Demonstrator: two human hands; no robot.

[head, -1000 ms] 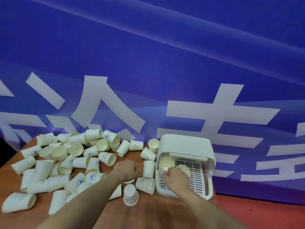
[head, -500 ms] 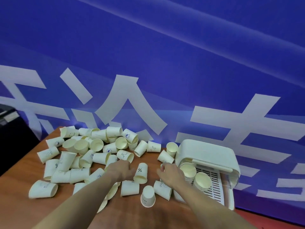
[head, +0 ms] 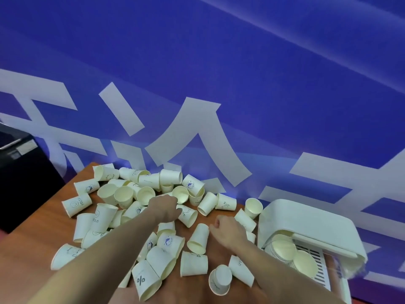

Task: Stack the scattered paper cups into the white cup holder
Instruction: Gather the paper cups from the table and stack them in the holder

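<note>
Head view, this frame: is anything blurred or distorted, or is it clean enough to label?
Head view: wide-angle bending curves the banner stripes; the cup holder smears at its lower right corner; both hands, left hand and right hand, are slightly soft; cup prints stay readable; lighting is even, without glare.

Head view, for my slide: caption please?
Two bare hands, left hand and right hand, reach among scattered cream paper cups beside a white plastic cup holder.

Paper cups [head: 153, 218]: dozens, cream-white w/ small blue prints, mostly tipped on sides, a few upright, heaped across centre-left of frame. White cup holder [head: 306, 229]: lower right, hooded top, slatted tray, two nested cup stacks [head: 291, 253] lying inside.
</note>
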